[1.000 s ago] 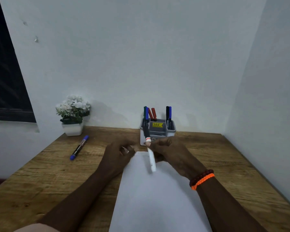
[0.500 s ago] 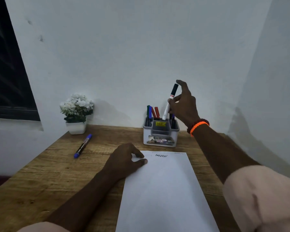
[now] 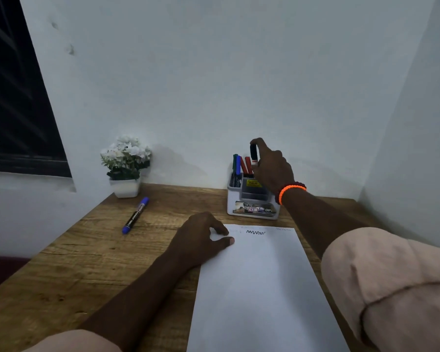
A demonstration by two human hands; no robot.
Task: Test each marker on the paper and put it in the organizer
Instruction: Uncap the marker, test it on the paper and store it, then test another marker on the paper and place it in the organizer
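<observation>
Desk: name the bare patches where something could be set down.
Bare wood lies between the blue marker and the left hand, and right of the organizer. Crowded: the strip between the organizer and the paper.

Single head-worn wide-angle view, looking forward and down across wooden desk (image 3: 92,262) toward wall corner; both forearms near, entering from bottom edge.

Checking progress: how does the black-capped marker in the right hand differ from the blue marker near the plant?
The black-capped marker stands upright in the organizer, gripped by the right hand; the blue marker lies flat on the table, untouched. Caps: black versus blue. Both are capped.
</observation>
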